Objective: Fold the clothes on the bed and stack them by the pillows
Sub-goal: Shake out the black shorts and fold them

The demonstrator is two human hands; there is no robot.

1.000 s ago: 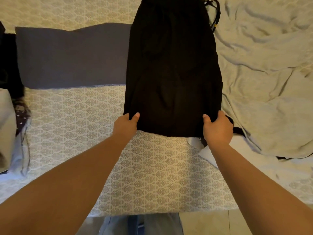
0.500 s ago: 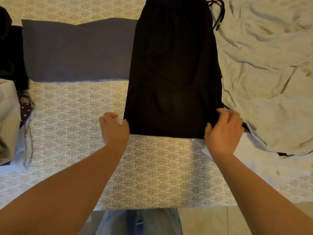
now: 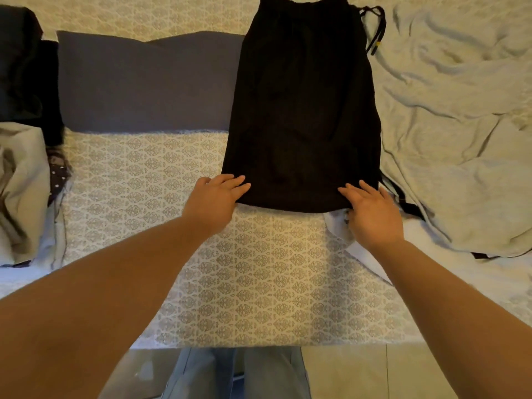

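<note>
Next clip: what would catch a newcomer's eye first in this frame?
The black garment lying flat in the middle of the patterned bed, with a drawstring trailing at its far right corner. The left hand and right hand lie with straight fingers on its near corners. A dark grey pillow sits to its left, and a rumpled light grey garment to its right.
</note>
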